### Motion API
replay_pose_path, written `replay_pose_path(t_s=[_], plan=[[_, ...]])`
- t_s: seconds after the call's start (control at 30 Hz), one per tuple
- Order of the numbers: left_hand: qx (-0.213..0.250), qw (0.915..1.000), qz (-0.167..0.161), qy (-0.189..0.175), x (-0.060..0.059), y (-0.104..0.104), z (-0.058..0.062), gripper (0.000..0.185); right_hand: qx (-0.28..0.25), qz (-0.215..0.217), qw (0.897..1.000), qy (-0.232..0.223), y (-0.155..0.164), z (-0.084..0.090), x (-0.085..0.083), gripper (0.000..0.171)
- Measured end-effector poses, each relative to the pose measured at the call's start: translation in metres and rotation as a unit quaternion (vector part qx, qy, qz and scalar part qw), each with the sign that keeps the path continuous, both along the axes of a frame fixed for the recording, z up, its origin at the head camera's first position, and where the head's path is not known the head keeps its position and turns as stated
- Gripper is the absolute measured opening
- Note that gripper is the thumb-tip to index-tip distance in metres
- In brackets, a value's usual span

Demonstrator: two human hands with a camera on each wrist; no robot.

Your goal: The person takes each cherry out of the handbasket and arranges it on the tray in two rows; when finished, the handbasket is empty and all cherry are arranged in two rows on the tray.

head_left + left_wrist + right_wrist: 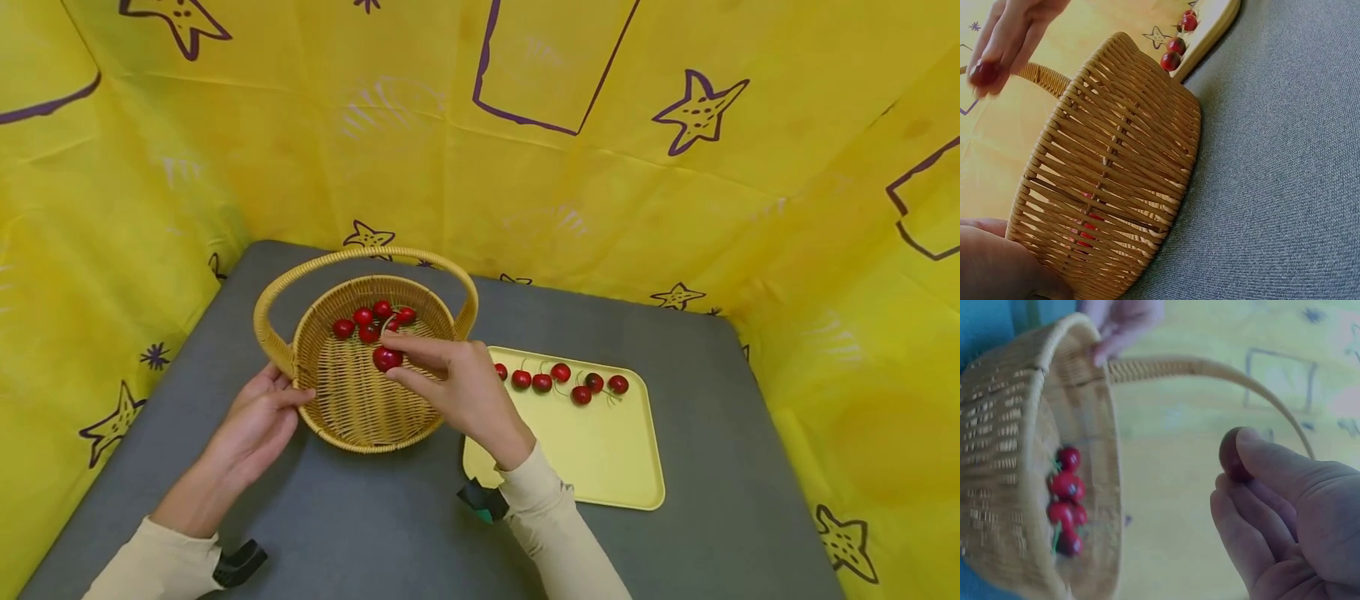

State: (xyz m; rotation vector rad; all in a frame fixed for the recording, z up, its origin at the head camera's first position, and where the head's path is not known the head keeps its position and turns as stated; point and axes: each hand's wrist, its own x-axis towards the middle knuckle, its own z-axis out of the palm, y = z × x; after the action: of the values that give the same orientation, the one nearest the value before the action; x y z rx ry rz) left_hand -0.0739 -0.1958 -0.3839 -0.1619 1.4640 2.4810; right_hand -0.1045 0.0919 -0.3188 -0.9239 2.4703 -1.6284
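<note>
Right hand (468, 387): fingers (420, 346) pinch one cherry (387, 358), held over the middle of the basket (360, 417), not yet let go. Left hand (258, 417): fingers lie straight against the basket's outer wall, near side, steadying it. Inside the basket, at its far wall, a cluster of cherries (372, 319), about five. Right of the basket, yellow tray (600, 467) on the grey surface (720, 383) holds a row of six cherries (558, 379). Judgement: roughly half moved over; the tray row is left.

Cream long sleeves (551, 517), black wrist straps (240, 564)
</note>
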Motion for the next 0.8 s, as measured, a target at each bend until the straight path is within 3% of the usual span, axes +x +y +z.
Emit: replay_pose_path(t_s=[0.2, 0.4, 0.67, 0.8], plan=[[0.004, 1.0, -0.003, 0.003, 0.0, 0.001, -0.001, 0.095, -0.057, -0.07, 0.996, -0.023, 0.04, -0.003, 0.014, 0.042], [0.001, 1.0, 0.0, 0.006, 0.002, -0.001, 0.0, 0.093, -0.088, -0.127, 0.988, -0.028, 0.073, -0.017, 0.022, 0.045], [0.006, 0.9999, -0.003, 0.011, 0.003, -0.002, -0.002, 0.092, -0.03, -0.205, 0.976, -0.069, 0.098, -0.053, 0.035, 0.041], [0.007, 0.9999, -0.003, 0.013, 0.002, -0.002, -0.003, 0.091, -0.008, -0.223, 0.97, -0.094, 0.102, -0.074, 0.04, 0.039]])
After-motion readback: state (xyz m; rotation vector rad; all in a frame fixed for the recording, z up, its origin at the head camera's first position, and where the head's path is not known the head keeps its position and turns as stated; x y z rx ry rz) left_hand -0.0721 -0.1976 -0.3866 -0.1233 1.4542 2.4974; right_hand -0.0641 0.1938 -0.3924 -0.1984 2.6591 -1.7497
